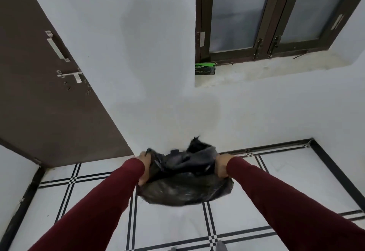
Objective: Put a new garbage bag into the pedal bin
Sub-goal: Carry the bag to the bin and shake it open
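A black garbage bag (183,187) hangs low in the middle of the view, bulging and rounded below, crumpled at the top. My left hand (145,166) grips its left upper edge. My right hand (221,165) grips its right upper edge. Both arms wear dark red sleeves. The bag is held just above the tiled floor, close to the white wall. The pedal bin is not visible; the bag hides whatever lies under it.
A brown door (49,92) with a metal handle and bolt stands at the left. A window (266,13) with a sill is upper right; a green and black box (205,69) sits on the sill's left end. White floor tiles (177,225) carry black lines.
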A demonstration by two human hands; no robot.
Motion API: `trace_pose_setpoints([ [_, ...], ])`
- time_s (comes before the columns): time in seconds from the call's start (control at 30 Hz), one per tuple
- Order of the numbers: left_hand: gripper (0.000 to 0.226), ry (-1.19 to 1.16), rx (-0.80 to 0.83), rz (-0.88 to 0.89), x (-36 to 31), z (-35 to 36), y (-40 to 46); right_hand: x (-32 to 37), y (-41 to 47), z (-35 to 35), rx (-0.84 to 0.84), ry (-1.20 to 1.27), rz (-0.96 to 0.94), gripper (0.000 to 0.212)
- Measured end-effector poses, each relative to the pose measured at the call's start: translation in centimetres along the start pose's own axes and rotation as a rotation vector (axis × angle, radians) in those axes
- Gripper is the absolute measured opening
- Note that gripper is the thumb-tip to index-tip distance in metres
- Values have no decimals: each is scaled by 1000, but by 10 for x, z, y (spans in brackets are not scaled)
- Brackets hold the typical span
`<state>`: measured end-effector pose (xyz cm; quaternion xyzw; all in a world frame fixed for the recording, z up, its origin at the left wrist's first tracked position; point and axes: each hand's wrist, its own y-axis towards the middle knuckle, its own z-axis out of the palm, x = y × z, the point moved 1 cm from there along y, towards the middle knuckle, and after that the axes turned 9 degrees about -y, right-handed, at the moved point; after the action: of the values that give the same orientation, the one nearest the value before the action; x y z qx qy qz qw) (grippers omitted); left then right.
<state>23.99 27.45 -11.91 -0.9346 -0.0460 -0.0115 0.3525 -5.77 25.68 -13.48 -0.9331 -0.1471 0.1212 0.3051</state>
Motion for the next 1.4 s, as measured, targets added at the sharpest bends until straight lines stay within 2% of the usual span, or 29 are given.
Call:
trace_pose_setpoints([
  [0.1,94,-385,-458,5,2,-16,2,-17,11,-22,-467,441,180,40],
  [0.17,87,-613,-710,6,-7,-35,-9,-22,9,-44,-720,591,166,43],
  [0.23,90,-640,-950,8,-16,-45,-15,-22,1,-55,-1029,711,111,55],
  [0.27,94,-598,-1000,7,-21,-47,-21,-21,-7,-57,-1146,778,90,64],
  [0.3,97,-513,-958,26,-23,-43,-19,-19,-12,-51,-1162,795,75,70],
  [0.33,99,-377,-817,55,-22,-35,-13,-17,-14,-43,-1037,704,64,70],
  [0.37,103,-220,-591,82,-21,-20,-5,-15,-13,-32,-795,455,41,62],
  [0.4,107,-91,-332,89,-16,-3,1,-12,-14,-20,-458,154,-3,49],
  [0.43,110,-23,-140,85,-12,11,4,-8,-17,-9,-156,-93,-70,39],
  [0.47,112,-37,-65,73,-10,19,4,-8,-18,0,18,-208,-103,34],
  [0.5,113,-87,-88,60,-8,21,2,-9,-18,3,46,-199,-96,34],
  [0.57,107,-238,-253,49,-11,11,1,-21,-9,-4,-154,119,44,37],
  [0.67,86,-506,-619,57,-20,-21,-10,-40,5,-36,-589,525,211,38],
  [0.77,84,-636,-956,13,-29,-40,-22,-44,-4,-59,-1033,805,115,62],
  [0.8,85,-632,-1032,3,-30,-41,-25,-43,-10,-59,-1142,921,80,69],
  [0.83,87,-606,-1052,11,-31,-39,-25,-41,-12,-51,-1181,930,73,72],
  [0.87,92,-549,-987,33,-29,-33,-22,-39,-11,-40,-1107,829,54,69],
  [0.9,99,-440,-817,58,-25,-23,-16,-38,-6,-25,-894,584,5,62],
  [0.97,114,-152,-293,67,-16,8,-4,-33,-4,6,-195,12,-114,44],
  [1.0,119,-75,-124,38,-9,21,0,-35,-1,18,36,-108,-135,38],
  [1.03,120,-80,-75,9,-5,31,2,-38,2,23,115,-121,-140,36],
  [1.07,118,-128,-97,-6,-3,35,2,-40,5,24,80,-9,-122,35],
  [1.13,113,-247,-173,-31,-4,32,2,-47,18,16,-125,257,-60,36],
  [1.2,109,-340,-220,-39,-10,22,0,-51,25,2,-263,419,-47,44],
  [1.4,109,-587,-370,-46,-12,5,1,-53,31,-11,-435,598,-8,37],
])
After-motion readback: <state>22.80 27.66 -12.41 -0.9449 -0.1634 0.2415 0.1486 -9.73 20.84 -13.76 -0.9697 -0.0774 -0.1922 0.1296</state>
